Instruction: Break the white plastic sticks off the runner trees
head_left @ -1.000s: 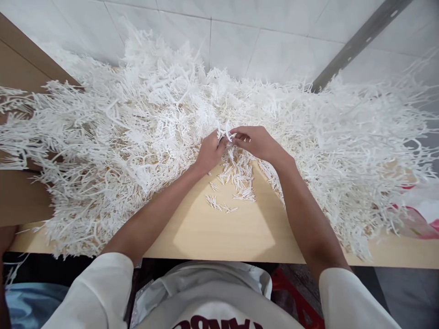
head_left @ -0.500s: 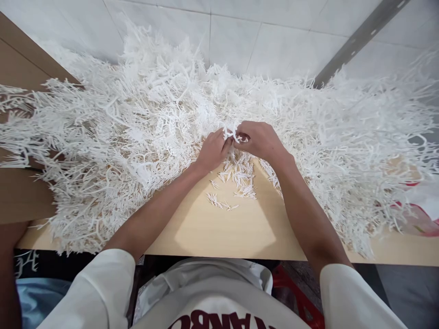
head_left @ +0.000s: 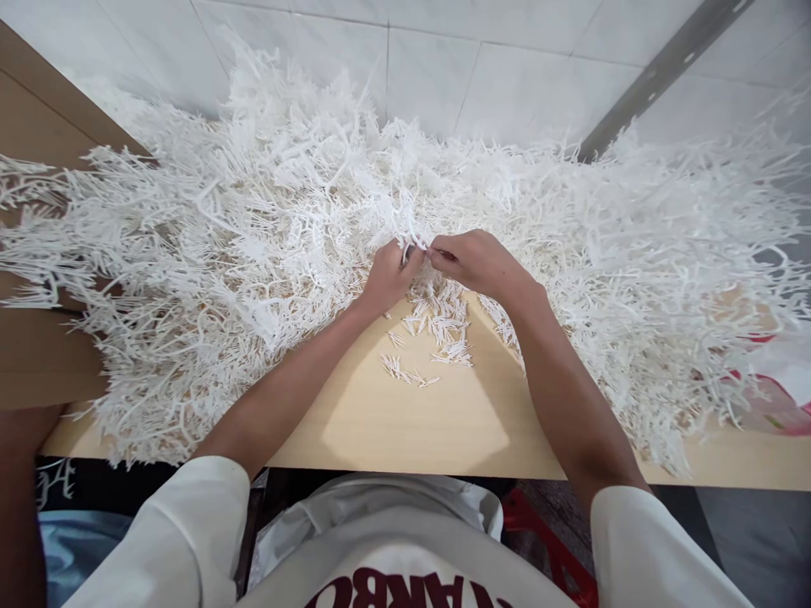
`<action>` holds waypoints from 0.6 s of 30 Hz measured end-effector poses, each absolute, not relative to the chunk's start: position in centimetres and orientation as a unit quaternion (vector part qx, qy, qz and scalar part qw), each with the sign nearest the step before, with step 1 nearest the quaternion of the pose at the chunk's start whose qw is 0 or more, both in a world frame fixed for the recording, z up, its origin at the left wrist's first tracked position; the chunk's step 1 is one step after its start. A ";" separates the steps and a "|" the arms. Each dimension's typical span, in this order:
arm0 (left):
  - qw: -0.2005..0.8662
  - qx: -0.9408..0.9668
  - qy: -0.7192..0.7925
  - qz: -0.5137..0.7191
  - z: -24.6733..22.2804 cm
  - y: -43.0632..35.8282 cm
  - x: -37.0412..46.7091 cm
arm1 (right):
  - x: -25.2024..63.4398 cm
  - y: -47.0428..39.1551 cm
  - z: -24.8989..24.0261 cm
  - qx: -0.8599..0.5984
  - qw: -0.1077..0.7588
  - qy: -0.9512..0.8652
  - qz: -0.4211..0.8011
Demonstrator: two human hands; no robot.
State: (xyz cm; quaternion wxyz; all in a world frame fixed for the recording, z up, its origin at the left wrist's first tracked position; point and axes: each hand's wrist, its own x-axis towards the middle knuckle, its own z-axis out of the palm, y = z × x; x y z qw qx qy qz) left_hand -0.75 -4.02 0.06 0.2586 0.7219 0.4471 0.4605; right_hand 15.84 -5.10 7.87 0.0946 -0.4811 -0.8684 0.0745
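Note:
My left hand (head_left: 391,274) is closed on a white branched piece (head_left: 410,228) at the near edge of a large heap of similar white pieces (head_left: 304,186). Close beside it, my right hand (head_left: 472,256) has its fingers pinched together at the same piece's lower end; exactly what lies between those fingertips is too small to tell. Short white sticks (head_left: 443,325) lie scattered on the wooden table (head_left: 411,431) just below both hands.
A brown cardboard-coloured panel (head_left: 51,93) stands at the left, near another person's arm (head_left: 22,498). A clear container with a red rim (head_left: 770,405) sits at the right. Behind the heap are a tiled wall (head_left: 431,63) and a slanted metal post (head_left: 665,76).
The white piece between my hands has shifted up and left and now points away from me. My right fingers have closed more tightly, and my left hand has moved slightly left.

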 end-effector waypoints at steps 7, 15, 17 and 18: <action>0.238 0.727 0.436 0.474 -0.1 -4.3 -0.7 | 15.6 -5.3 7.9 -0.450 0.152 -0.871 0.123; 0.285 0.646 0.493 0.508 -0.4 -3.0 -1.3 | 13.4 -7.2 8.7 -0.414 0.361 -0.786 0.282; 0.282 0.660 0.475 0.509 -0.6 -3.1 -1.2 | 13.7 -6.4 8.0 -0.478 0.404 -0.740 0.245; 0.283 0.662 0.466 0.514 -0.7 -3.2 -1.1 | 14.0 -5.9 7.5 -0.510 0.408 -0.724 0.222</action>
